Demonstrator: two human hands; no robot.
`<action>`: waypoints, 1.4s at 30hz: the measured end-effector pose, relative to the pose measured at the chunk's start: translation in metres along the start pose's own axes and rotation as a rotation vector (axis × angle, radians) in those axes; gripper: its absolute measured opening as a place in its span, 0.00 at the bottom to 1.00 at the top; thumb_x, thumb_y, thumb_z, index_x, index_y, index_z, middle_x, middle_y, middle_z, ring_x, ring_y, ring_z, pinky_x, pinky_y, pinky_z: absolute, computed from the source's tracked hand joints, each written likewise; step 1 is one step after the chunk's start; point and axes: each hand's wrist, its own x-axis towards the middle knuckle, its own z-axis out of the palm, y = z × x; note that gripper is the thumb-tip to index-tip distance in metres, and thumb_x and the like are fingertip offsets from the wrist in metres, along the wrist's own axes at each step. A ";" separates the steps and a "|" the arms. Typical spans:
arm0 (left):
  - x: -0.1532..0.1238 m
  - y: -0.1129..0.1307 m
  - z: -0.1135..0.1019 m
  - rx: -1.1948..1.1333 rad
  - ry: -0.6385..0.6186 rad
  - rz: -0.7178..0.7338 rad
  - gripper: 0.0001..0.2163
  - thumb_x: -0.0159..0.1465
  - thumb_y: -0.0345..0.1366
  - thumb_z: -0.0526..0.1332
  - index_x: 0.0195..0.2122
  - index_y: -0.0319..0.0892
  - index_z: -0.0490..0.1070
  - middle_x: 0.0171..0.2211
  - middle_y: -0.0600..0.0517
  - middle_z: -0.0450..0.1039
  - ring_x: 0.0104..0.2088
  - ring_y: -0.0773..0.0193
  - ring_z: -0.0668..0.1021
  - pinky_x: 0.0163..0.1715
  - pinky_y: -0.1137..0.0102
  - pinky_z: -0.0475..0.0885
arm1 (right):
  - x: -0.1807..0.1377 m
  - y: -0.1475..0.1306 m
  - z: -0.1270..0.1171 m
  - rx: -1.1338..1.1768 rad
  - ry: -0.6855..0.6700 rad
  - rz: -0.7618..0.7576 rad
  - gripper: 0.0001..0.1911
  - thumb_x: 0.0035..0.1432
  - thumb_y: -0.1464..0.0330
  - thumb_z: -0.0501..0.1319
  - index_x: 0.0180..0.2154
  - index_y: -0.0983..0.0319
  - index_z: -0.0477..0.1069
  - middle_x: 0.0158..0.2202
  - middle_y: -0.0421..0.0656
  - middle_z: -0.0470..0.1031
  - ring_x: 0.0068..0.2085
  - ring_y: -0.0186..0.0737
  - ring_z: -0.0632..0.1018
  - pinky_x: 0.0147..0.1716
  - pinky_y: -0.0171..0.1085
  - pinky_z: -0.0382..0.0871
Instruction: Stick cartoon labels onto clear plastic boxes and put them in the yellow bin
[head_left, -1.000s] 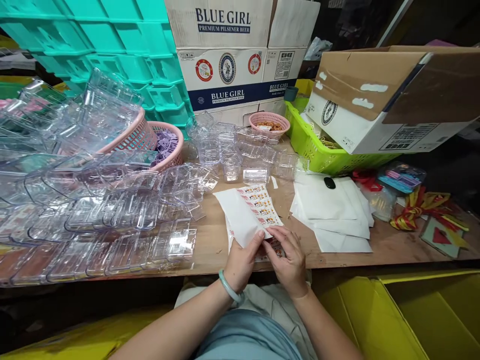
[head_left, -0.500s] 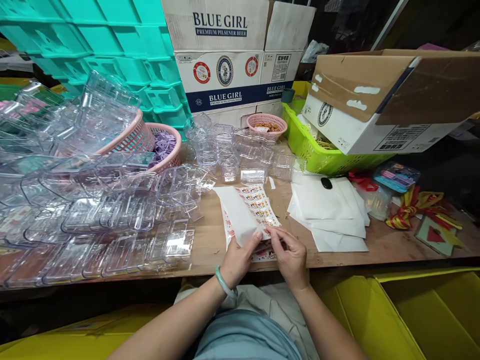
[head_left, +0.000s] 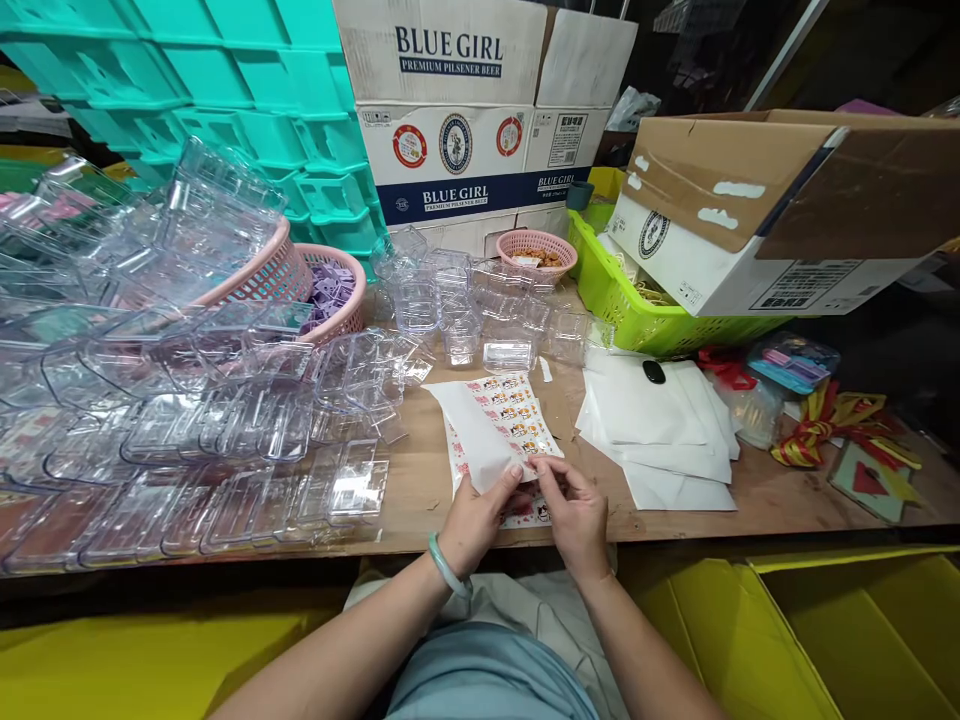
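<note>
My left hand (head_left: 480,520), with a jade bangle on the wrist, pinches the near edge of a sticker sheet (head_left: 499,425) that lies on the wooden table (head_left: 420,490); the sheet's white left part is folded over. My right hand (head_left: 576,512) pinches at the sheet's lower right corner, fingertips together on a small sticker. More printed sheets lie under it. Both hands sit at the table's front edge, touching each other at the fingertips.
Clear plastic cases (head_left: 187,420) cover the left of the table, with more small ones (head_left: 457,300) at the back. Two pink baskets (head_left: 330,290), a small pink basket (head_left: 538,248), a green basket (head_left: 630,300), white sheets (head_left: 660,430), beer cartons (head_left: 465,110) and teal crates (head_left: 225,90) surround.
The hands stay on the sticker sheet; my right fingers have shifted slightly up to the sheet's corner. The view has moved a little.
</note>
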 end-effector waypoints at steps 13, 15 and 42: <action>-0.006 0.001 -0.002 -0.123 -0.027 -0.045 0.22 0.54 0.42 0.69 0.49 0.40 0.73 0.48 0.43 0.75 0.45 0.54 0.78 0.41 0.65 0.77 | -0.004 -0.017 -0.003 -0.298 -0.124 -0.403 0.08 0.58 0.71 0.62 0.40 0.58 0.75 0.42 0.46 0.78 0.45 0.43 0.77 0.48 0.48 0.73; -0.005 0.001 -0.001 -0.128 -0.037 -0.045 0.22 0.53 0.42 0.69 0.49 0.40 0.73 0.48 0.43 0.76 0.46 0.54 0.78 0.44 0.62 0.76 | -0.006 -0.015 -0.002 -0.328 -0.097 -0.466 0.10 0.58 0.73 0.61 0.42 0.58 0.75 0.41 0.45 0.79 0.44 0.43 0.78 0.48 0.48 0.73; 0.000 -0.004 0.001 0.047 -0.062 -0.011 0.23 0.52 0.46 0.69 0.43 0.36 0.73 0.42 0.43 0.77 0.41 0.55 0.79 0.41 0.64 0.76 | -0.003 -0.008 -0.007 -0.002 -0.119 -0.019 0.05 0.56 0.66 0.63 0.33 0.59 0.77 0.37 0.43 0.78 0.41 0.41 0.77 0.45 0.42 0.71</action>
